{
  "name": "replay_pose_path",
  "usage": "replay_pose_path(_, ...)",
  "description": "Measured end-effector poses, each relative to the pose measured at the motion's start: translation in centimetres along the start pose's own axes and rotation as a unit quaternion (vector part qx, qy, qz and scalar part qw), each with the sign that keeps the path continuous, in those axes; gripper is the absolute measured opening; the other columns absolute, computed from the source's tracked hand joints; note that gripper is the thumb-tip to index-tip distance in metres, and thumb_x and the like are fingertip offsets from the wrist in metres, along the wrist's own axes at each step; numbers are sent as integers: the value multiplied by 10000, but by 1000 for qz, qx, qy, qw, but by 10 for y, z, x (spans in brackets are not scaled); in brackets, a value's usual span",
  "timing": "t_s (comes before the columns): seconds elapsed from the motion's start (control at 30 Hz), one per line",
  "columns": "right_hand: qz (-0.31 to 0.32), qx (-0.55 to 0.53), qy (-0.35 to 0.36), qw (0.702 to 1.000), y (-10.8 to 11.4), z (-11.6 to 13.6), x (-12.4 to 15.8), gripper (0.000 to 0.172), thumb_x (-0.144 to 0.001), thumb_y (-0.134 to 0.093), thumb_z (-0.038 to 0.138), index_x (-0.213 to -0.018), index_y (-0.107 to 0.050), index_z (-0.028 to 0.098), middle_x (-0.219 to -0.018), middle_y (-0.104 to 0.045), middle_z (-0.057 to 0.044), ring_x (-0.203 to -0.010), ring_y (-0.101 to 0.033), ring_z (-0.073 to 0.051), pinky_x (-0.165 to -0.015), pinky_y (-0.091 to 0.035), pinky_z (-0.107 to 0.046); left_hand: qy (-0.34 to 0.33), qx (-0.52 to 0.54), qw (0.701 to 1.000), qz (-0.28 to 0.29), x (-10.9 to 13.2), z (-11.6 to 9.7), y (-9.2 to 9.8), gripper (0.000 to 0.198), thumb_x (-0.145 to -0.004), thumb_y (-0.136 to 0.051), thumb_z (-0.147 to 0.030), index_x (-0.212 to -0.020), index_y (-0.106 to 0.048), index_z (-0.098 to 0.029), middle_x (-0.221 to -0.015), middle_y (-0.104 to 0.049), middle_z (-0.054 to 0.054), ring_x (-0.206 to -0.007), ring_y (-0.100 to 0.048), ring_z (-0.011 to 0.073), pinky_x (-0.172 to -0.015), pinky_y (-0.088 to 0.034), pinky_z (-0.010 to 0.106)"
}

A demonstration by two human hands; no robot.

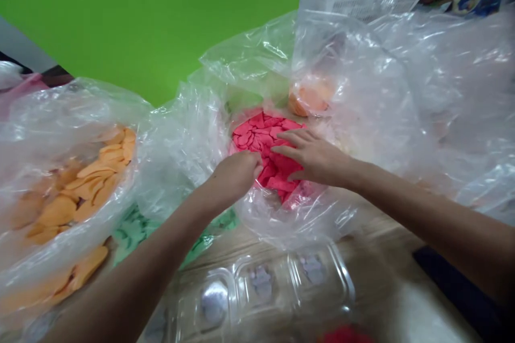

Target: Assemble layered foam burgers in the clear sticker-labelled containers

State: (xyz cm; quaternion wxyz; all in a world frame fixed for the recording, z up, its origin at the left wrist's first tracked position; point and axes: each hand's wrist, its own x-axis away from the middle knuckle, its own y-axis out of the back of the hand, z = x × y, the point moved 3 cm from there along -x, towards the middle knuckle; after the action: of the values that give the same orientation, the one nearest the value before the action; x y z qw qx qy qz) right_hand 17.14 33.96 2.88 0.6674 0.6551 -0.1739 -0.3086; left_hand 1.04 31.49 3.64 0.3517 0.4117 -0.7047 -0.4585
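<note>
Both hands reach into an open clear bag (pixel 209 134) of pink pieces (pixel 263 136), the left hand (pixel 237 174) curled closed at the heap's near edge, the right hand (pixel 311 158) lying flat on it, fingers spread, with a clear compartment tray (pixel 277 284) on the counter (pixel 386 257) below.

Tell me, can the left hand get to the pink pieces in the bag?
Probably yes. The left hand is touching the pink pieces, and the clear bag lies open around them, so nothing seems to block it.
</note>
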Motion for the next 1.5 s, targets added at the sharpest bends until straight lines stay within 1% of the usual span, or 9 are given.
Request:
replay_pose_path(0.33,-66,-149,-203,966,4,-61,-2,525,-784,-478,479,-1198,-497,158,-1070,-613,-103,-901,-592,-230,-738,-484,-346,11,105,994,-42,-2,14,9,253,-837,-382,-312,-880,-604,-198,-871,-636,12,-758,-565,158,-670,-409,273)
replay_pose_path(0.67,-127,-259,-314,905,15,-52,5,324,-744,-538,331,-1012,-640,182,-645,-610,-14,-579,-556,-154,-527,-442,-277,19,135,987,-88,-17,-3,-10,263,-842,-401,-278,-1000,-597,-202,-999,-629,32,-896,-578,174,-794,-446,293)
replay_pose_path(0.9,-86,-206,-268,937,16,-47,16,411,-656,-603,184,-1066,-606,206,-991,-645,-44,-887,-587,-229,-807,-448,-355,27,88,986,-139,-39,-18,-30,452,-739,-612,-275,-1131,-483,-91,-1152,-450,180,-1137,-380,335,-918,-330,465)
replay_pose_path(1.03,-82,-167,-270,945,20,-44,29,441,-690,-531,121,-1123,-569,201,-981,-648,-68,-869,-595,-243,-763,-467,-377,15,125,984,-124,-34,-18,-28,246,-719,-629,-210,-930,-535,-124,-975,-547,103,-995,-503,257,-845,-409,382)
replay_pose_path(1.13,-108,-150,-275,944,32,-35,38,368,-741,-533,206,-1107,-577,216,-1044,-624,-76,-875,-593,-243,-761,-472,-388,28,191,974,-116,-16,-17,-15,324,-788,-546,-294,-1069,-464,-156,-940,-583,78,-877,-568,195,-737,-471,322)
replay_pose_path(1.2,-128,-201,-268,934,42,-19,44,337,-773,-537,285,-1100,-580,218,-1118,-593,-74,-960,-566,-242,-833,-447,-396,25,326,942,-79,2,-22,-5,381,-808,-515,-323,-1152,-430,-183,-1011,-584,87,-886,-576,185,-725,-483,312)
replay_pose_path(1.27,-98,-352,-247,897,50,6,50,312,-816,-493,359,-1078,-589,218,-1068,-620,-62,-972,-567,-220,-866,-439,-387,8,513,858,-7,24,-32,5,371,-819,-505,-281,-1172,-447,-186,-1065,-580,96,-915,-576,187,-759,-482,324)
replay_pose_path(1.4,16,-627,-212,749,60,65,67,264,-842,-469,383,-1002,-591,212,-891,-640,-31,-820,-607,-164,-803,-480,-344,-5,724,686,75,70,-55,19,303,-828,-496,-173,-1129,-521,-158,-1078,-594,103,-944,-582,190,-812,-473,333)
replay_pose_path(1.5,26,-678,-236,696,65,92,81,173,-800,-551,344,-916,-583,220,-803,-618,-6,-763,-608,-156,-733,-500,-315,21,741,666,88,100,-60,22,243,-839,-496,-199,-1067,-578,-175,-1026,-626,80,-901,-603,177,-781,-490,307)
